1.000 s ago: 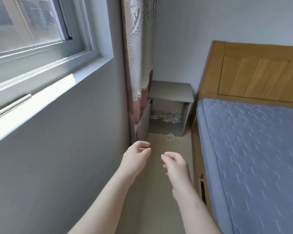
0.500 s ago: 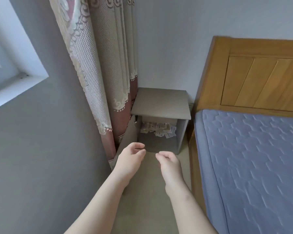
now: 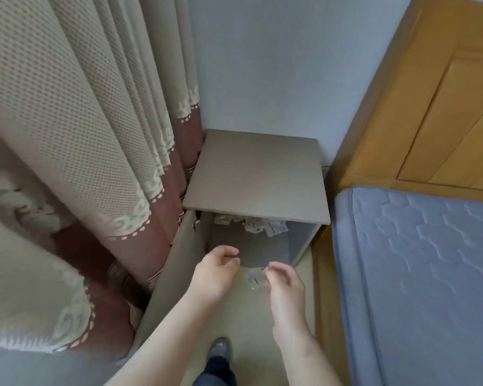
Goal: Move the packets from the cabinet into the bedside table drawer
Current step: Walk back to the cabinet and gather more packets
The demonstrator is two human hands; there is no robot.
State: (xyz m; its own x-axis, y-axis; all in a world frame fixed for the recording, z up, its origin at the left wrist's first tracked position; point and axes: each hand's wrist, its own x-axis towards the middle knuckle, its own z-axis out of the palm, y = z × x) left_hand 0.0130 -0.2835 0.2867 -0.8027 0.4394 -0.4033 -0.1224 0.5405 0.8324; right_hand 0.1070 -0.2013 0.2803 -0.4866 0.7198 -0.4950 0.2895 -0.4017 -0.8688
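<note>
A small grey cabinet (image 3: 255, 174) stands in the corner between curtain and bed, its door (image 3: 176, 263) swung open to the left. A heap of white packets (image 3: 260, 225) lies inside, at the back. One loose packet (image 3: 255, 277) lies on the floor just in front of the opening. My left hand (image 3: 215, 275) hovers by the door's inner side, fingers curled and apart, holding nothing. My right hand (image 3: 283, 282) hangs just right of the floor packet, fingers loosely bent, empty. No drawer is visible.
A heavy beige and maroon curtain (image 3: 95, 135) fills the left. The bed's blue mattress (image 3: 418, 274) and wooden headboard (image 3: 435, 107) close the right side. The beige floor strip (image 3: 243, 324) between is narrow. My shoe (image 3: 220, 351) shows at the bottom.
I have come much closer to the cabinet and look down more steeply. Both hands stay out in front, now at the cabinet's opening. The window has left the view.
</note>
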